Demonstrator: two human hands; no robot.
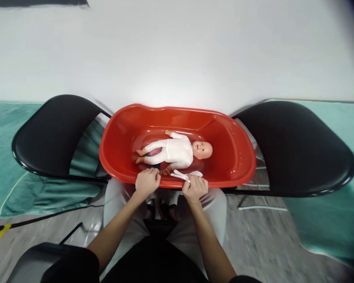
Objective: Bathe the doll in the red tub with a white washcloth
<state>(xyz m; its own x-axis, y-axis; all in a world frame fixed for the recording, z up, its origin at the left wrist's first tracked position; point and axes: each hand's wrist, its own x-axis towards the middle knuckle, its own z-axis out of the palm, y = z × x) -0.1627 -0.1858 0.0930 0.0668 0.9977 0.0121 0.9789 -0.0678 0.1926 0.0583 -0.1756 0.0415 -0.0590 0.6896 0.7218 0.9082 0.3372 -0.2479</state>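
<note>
A red plastic baby bathtub stands in front of me. In it a baby doll in white lies on its back, its head to the right and its feet to the left. My left hand is closed over the tub's near rim, below the doll's feet. Farther right on the same rim rests my right hand, closed with a small white cloth in its fingers. Part of the cloth hangs over the inside of the tub. Both palms are hidden.
Black folding chairs stand at the left and right of the tub. Green cloths lie beneath and around them. Behind rises a white wall. A black cable runs across the grey floor at left.
</note>
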